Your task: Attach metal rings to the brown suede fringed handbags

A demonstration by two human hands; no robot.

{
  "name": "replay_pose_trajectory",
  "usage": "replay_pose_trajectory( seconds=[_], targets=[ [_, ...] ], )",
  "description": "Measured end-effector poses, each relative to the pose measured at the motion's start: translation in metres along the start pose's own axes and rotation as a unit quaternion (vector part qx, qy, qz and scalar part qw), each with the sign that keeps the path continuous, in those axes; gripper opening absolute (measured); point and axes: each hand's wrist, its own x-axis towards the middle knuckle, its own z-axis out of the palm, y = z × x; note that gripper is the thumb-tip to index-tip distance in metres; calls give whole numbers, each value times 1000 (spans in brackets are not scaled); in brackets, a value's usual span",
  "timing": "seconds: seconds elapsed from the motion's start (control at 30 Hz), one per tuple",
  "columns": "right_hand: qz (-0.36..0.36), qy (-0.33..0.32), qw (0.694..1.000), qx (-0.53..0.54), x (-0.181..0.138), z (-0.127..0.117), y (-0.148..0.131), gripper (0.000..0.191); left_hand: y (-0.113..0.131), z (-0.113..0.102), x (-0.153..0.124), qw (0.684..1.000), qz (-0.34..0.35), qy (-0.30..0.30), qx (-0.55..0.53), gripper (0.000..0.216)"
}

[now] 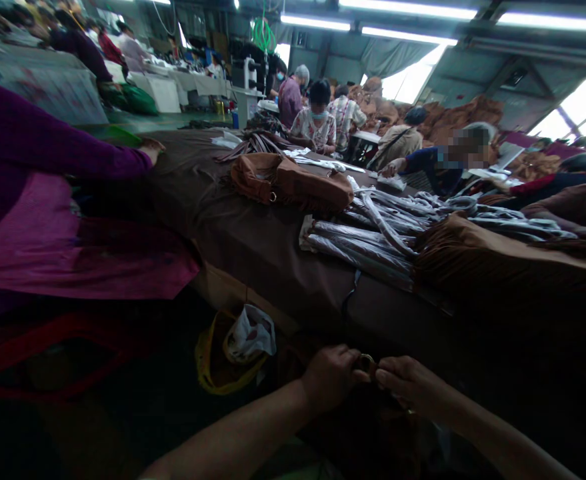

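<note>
Bare forearms (pixel 237 430) lead to my left fingers (pixel 343 360) and right fingers (pixel 395 371), pinched closed on a gold-coloured ring (pixel 367 357) between them; beyond them, a brown bag (pixel 317 189) rests on the surface (pixel 267 253).

A gold-toned ring (pixel 371 357) shows between the left grip (pixel 330 375) and the right grip (pixel 407 379), while the surface (pixel 273 257) beyond them is dark brown, with a rust-brown bag (pixel 317 188), silvery-white wrapped straps (pixel 360 247) and, farther right, a tan-brown fringed piece (pixel 510 241). Left of the left grip sit a yellow-rimmed basket (pixel 202 363) and a white bag (pixel 255 332), then, farther left, a red frame (pixel 37 341), a pink apron (pixel 67 263) and a co-worker's purple sleeve (pixel 85 147). Far beyond either grip are a green coil (pixel 261 33), a floral-patterned shirt (pixel 321 127) and a checked shirt (pixel 341 117).
</note>
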Motion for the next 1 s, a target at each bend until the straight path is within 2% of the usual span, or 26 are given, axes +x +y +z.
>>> replay_pose_trajectory(
  seconds=[0.07, 0.17, 0.23, 0.33, 0.4, 0.47, 0.53, 0.6, 0.67, 0.73, 0.87, 0.93, 1.0],
  targets=[
    [0, 14, 1000, -13, 1, 1, 2, 38, 1, 1, 2, 1000, -17, -8, -6, 35],
    [22, -2, 999, -28, 3, -4, -1, 37, 3, -3, 5, 999, -42, -14, -14, 32],
    [21, 4, 999, -45, 0, -7, -9, 37, 8, -11, 6, 999, -41, 4, -19, 41],
    [-34, 78, 983, -163, -11, -3, -27, 40, 21, -26, 5, 997, 7, 72, -23, 60],
    [-47, 152, 953, -256, -20, 5, -40, 37, 30, -34, 5, 992, 51, 112, -34, 63],
    [-13, 224, 920, -322, -26, 14, -50, 42, 37, -37, 6, 987, 72, 125, -73, 67],
    [22, 275, 893, -355, -29, 21, -58, 56, 37, -36, 8, 981, 69, 110, -142, 75],
    [28, 305, 888, -343, -30, 26, -64, 65, 33, -32, 10, 971, 85, 76, -210, 71],
    [21, 332, 887, -319, -30, 31, -71, 69, 27, -29, 12, 960, 123, 38, -249, 49],
    [15, 350, 891, -291, -31, 37, -78, 70, 23, -26, 13, 952, 132, 6, -274, 30],
    [-30, 343, 915, -208, -37, 44, -81, 70, 22, -28, 10, 924, 45, -58, -376, 33],
    [-85, 323, 932, -143, -46, 40, -69, 66, 23, -33, 6, 903, 8, -80, -423, 41],
    [-138, 285, 946, -72, -57, 31, -47, 60, 27, -39, 0, 895, -9, -92, -436, 42]
  ],
)
